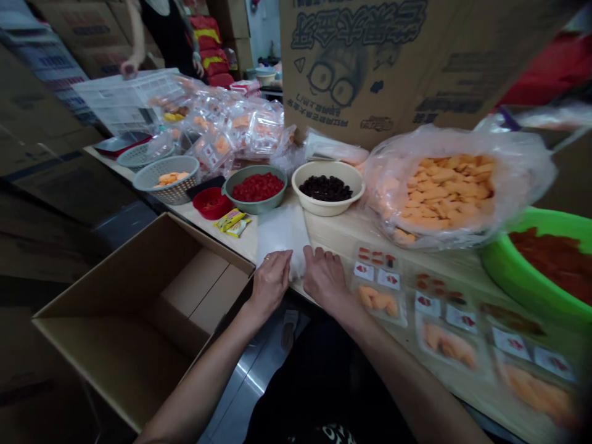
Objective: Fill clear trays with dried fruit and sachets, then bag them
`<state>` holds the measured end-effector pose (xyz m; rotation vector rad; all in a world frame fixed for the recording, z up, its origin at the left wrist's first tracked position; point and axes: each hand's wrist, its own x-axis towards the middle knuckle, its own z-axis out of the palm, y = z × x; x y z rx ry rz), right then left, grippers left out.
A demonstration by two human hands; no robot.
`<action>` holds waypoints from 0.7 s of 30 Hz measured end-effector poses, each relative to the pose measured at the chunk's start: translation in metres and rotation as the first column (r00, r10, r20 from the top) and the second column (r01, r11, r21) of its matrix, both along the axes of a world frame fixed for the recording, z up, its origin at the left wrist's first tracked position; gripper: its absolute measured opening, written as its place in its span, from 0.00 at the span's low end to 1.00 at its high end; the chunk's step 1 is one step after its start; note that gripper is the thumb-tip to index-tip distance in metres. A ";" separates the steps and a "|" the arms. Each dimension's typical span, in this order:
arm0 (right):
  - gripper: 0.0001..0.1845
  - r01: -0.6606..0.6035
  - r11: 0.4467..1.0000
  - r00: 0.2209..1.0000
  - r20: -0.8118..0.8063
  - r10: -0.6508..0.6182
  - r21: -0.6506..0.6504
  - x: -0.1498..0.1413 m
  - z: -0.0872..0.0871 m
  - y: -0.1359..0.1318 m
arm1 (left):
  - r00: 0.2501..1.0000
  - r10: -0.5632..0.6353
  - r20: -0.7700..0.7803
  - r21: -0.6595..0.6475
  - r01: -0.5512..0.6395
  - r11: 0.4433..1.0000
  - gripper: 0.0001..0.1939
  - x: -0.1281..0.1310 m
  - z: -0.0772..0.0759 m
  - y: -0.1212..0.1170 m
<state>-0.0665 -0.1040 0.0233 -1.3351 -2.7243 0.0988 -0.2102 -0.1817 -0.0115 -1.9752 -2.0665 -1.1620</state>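
Observation:
A clear, whitish plastic bag (283, 231) lies flat at the table's near edge, perhaps with others under it. My left hand (271, 276) is closed in a pinch on its near left part. On the near right side my right hand (326, 275) curls its fingers, also closed on the plastic. Just beyond the bag stand a grey-green bowl of red pieces (255, 208) and a cream bowl of dark pieces (328, 208). Small yellow sachets (232, 222) lie left of the bag. To the right, a filled clear packet (380, 287) holds orange pieces and white sachets.
A large open carton (92, 345) stands below the table at left. Several filled packets (240, 126) are heaped at the back. A plastic sack of orange pieces (448, 188) and a green basin (504, 265) stand at right. Another person (169, 31) stands across the table.

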 end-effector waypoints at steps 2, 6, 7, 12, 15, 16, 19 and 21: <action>0.16 0.116 0.990 0.992 -0.046 -0.120 -0.075 0.018 0.005 0.003 | 0.992 -0.125 0.016 0.101 0.123 0.987 0.21 0.005 0.003 0.001; 0.19 0.007 0.913 0.925 -0.344 -0.160 -0.407 0.088 0.009 0.018 | 0.950 -0.313 -0.022 0.241 0.309 0.920 0.17 0.007 0.007 0.006; 0.20 -0.016 0.894 0.898 -0.399 -0.185 -0.448 0.106 0.008 0.020 | 0.951 -0.310 -0.018 0.280 0.302 0.911 0.17 0.009 0.006 0.010; 0.23 0.546 0.765 0.795 -0.075 -0.601 -0.342 0.155 -0.010 0.030 | 0.963 -0.251 0.097 0.271 0.217 0.938 0.28 0.055 -0.018 0.033; 0.23 0.609 0.698 0.755 0.006 -0.655 -0.377 0.151 -0.019 0.044 | 0.932 -0.351 0.088 -0.002 0.352 0.936 0.38 0.094 -0.038 0.045; 0.23 0.612 0.667 0.727 -0.030 -0.686 -0.425 0.148 -0.020 0.050 | 0.925 -0.368 0.099 -0.086 0.376 0.922 0.40 0.104 -0.043 0.047; 0.17 0.567 0.570 0.615 -0.155 -0.773 -0.595 0.143 -0.023 0.067 | 0.915 -0.375 0.151 -0.221 0.401 0.889 0.41 0.117 -0.053 0.052; 0.06 0.476 0.540 0.582 -0.212 -0.785 -0.694 0.140 -0.025 0.075 | 0.903 -0.390 0.180 -0.217 0.424 0.879 0.41 0.115 -0.054 0.054</action>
